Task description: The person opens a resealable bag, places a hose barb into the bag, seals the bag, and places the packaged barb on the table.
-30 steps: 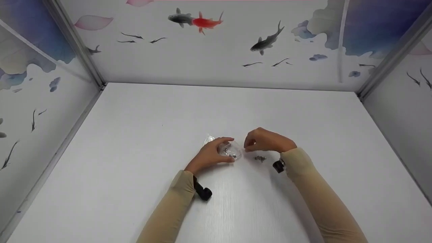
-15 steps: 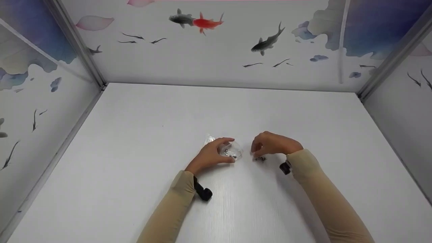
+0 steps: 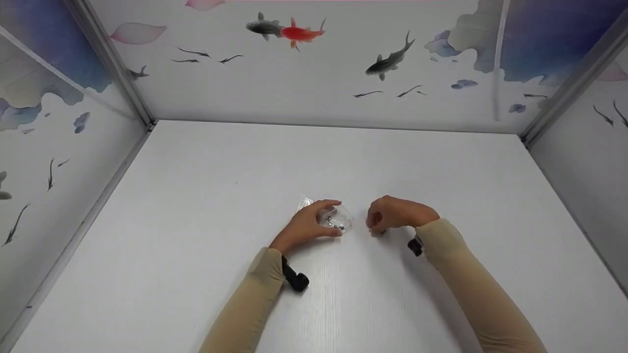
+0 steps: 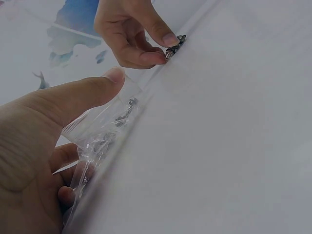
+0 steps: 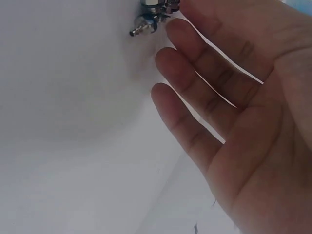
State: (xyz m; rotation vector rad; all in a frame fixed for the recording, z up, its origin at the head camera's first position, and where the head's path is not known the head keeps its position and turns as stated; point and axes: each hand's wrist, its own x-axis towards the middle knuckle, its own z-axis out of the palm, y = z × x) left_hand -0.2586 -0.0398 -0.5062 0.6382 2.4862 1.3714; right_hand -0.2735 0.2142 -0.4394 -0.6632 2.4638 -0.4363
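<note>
My left hand (image 3: pixel 305 221) curls its thumb and fingers round a clear plastic container (image 3: pixel 347 216) that sits on the white table. Several small shiny metal parts (image 4: pixel 121 118) show through its wall in the left wrist view. To the right, my right hand (image 3: pixel 396 212) reaches down to a little pile of metal parts (image 4: pixel 182 39). Its thumb and index finger pinch a small metal part (image 4: pixel 168 55) at the edge of that pile. Most of the pile is hidden behind the fingers in the head view. Knobbed metal pieces (image 5: pixel 146 24) appear beside the spread fingertips in the right wrist view.
A crumpled clear plastic piece (image 3: pixel 304 201) lies just behind my left hand. The white table (image 3: pixel 235 152) is bounded by a back panel (image 3: pixel 314 93) and side panels printed with fish.
My right hand has moved from beside the container rightward and down to the pile of metal parts. My left hand has kept its hold on the container.
</note>
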